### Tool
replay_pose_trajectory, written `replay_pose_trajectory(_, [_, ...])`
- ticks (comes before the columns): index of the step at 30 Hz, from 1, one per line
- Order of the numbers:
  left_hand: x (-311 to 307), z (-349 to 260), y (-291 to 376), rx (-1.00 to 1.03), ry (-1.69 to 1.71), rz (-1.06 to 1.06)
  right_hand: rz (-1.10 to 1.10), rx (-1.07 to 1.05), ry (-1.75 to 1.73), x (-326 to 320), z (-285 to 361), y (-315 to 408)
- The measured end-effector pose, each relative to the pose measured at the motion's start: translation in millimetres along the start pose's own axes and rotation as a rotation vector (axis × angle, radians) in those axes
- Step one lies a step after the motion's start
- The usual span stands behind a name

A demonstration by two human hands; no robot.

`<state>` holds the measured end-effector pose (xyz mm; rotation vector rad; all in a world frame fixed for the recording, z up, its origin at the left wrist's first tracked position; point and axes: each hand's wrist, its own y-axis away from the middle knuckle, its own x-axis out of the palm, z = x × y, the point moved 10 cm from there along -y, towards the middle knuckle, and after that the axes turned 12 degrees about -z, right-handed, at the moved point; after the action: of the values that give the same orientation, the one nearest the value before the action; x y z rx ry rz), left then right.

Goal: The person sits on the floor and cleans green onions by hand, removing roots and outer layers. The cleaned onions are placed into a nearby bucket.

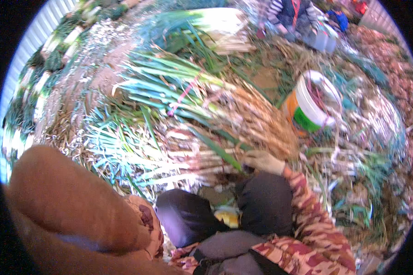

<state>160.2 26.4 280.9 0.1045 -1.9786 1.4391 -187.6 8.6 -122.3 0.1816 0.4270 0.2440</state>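
Observation:
My right hand [264, 162], in a pale glove, is beside the root ends of spring onions, above my right knee; blur hides whether its fingers grip anything. A large, blurred brown shape [75, 199] very near the camera joins a camouflage sleeve at lower left; it appears to be my left hand in a glove, its fingers unclear. Before me lies a tied bundle of spring onions [186, 89], a pink tie round its green leaves and roots to the right. Nearer my knees are more spring onions [179, 161], leaves to the left.
A white, orange and green bucket [304, 106] holding reddish strands leans at right. Behind the bundles lies a thick stack of pale-stemmed onions [223, 25]. A person [294, 17] sits at the top right. More bundles [41, 86] line the left; loose leaves litter the ground.

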Motion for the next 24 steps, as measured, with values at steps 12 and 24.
replay_pose_trajectory(12, [55, 19, 14, 0.183, -0.181, -0.127, -0.752, -0.165, 0.393, -182, 34, -110])
replay_pose_trajectory(24, [-4, 263, 237, -1.209, -0.768, -0.502, -0.382, 0.003, 0.641, -177, -24, -167])
